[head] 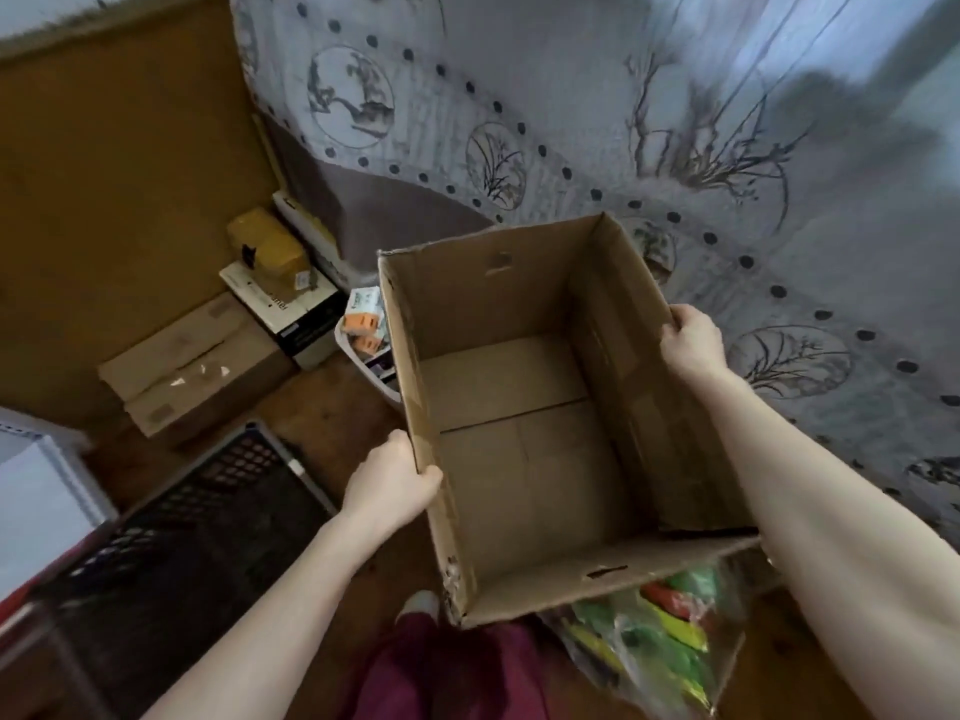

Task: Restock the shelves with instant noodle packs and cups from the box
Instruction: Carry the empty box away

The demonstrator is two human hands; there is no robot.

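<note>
An open brown cardboard box (524, 439) hangs in front of me, held off the floor. Nothing lies inside it; its bare bottom flaps show. My left hand (389, 480) grips the box's left wall, fingers curled over the rim. My right hand (693, 343) grips the top of the right wall. No noodle packs or cups and no shelves are in view.
A black plastic crate (171, 537) sits on the wooden floor at lower left. Several cardboard boxes (192, 366) are stacked by the brown wall. A white bin (358, 361) with small orange cartons stands behind the box. A clear bag (660, 636) of colourful items lies below it. A patterned grey curtain (675, 122) hangs behind.
</note>
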